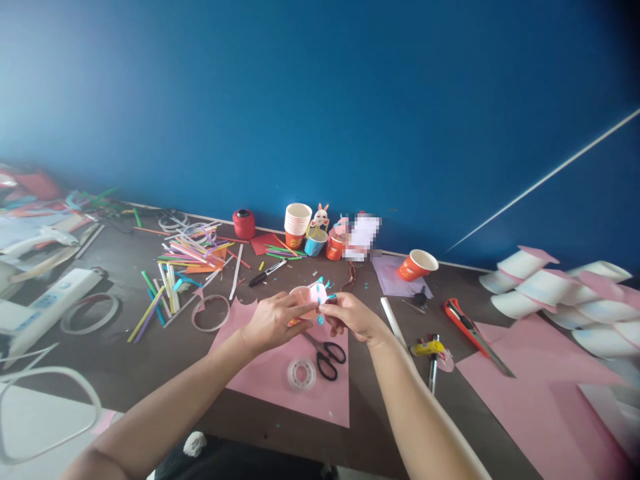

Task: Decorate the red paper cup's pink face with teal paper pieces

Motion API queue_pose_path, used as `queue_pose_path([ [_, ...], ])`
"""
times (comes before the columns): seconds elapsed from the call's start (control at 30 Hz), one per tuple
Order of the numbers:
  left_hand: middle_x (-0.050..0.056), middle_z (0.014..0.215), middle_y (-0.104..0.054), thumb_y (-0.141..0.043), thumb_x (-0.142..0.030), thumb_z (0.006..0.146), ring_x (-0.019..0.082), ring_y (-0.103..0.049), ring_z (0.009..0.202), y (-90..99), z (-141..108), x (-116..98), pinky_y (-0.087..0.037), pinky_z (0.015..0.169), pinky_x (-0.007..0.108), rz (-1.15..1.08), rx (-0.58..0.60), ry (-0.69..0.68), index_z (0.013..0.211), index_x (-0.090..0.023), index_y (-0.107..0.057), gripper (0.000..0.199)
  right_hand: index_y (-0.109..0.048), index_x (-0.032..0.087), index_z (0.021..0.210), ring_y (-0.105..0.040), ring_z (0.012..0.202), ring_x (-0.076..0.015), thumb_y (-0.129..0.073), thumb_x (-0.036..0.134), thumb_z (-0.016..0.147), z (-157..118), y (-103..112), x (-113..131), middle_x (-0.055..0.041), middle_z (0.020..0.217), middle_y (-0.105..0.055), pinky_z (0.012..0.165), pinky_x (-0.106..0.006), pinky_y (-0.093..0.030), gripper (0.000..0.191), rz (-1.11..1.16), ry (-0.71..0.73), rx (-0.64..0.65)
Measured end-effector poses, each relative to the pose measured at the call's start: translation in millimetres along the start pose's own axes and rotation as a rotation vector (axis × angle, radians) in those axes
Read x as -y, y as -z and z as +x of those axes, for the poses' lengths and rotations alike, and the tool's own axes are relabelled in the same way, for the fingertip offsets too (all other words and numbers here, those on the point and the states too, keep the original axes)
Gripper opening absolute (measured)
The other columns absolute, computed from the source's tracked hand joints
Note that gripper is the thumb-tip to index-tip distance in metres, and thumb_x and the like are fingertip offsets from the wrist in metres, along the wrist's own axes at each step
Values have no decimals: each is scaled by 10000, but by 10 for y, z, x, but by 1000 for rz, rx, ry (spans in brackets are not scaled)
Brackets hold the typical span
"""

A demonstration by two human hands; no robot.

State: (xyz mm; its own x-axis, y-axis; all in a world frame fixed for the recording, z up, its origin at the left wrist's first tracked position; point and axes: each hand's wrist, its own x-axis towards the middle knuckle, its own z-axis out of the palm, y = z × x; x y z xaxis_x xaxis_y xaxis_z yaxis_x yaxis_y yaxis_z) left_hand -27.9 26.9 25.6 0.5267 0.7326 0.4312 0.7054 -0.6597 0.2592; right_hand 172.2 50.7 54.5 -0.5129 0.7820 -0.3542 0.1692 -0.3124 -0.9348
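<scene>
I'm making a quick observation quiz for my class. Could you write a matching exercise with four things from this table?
1 Scissors
2 Knife
3 Cup stack
4 Paper craft

A By the blue wall
B Between left hand and right hand
C Black handles, on pink paper
D Blade out, right of both hands

Pairs: 1-C, 2-D, 3-A, 4-B

A small paper cup (300,298), pinkish with orange showing low on its left, is held up just below the middle of the frame, partly covered, so its exact tilt cannot be told. Against its right side sits a pale cutout (316,293) — whitish, glaring in the light — with small turquoise bits (321,320) at its top, right and lower edges.
</scene>
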Motion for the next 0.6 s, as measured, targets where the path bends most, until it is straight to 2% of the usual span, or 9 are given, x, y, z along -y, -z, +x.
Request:
queue_pose_path([
  [0.17, 25, 837, -604, -449, -441, 816, 152, -527, 723, 20, 7, -2, -433, 637, 260, 2, 11, -9, 1178, -331, -508, 383, -546, 128, 657, -396, 322, -43, -572, 368, 730, 7, 7, -48, 72, 402, -434, 373, -172, -358, 252, 18, 30, 2],
  [0.6, 32, 816, -583, -438, -418, 828, 146, -512, 715, 37, 7, -29, -426, 624, 252, 4, 0, 4, 1158, -327, -527, 353, -526, 124, 625, -451, 351, -57, -585, 419, 720, -15, -12, -63, 60, 417, -457, 384, -175, -382, 315, -7, 53, -23],
])
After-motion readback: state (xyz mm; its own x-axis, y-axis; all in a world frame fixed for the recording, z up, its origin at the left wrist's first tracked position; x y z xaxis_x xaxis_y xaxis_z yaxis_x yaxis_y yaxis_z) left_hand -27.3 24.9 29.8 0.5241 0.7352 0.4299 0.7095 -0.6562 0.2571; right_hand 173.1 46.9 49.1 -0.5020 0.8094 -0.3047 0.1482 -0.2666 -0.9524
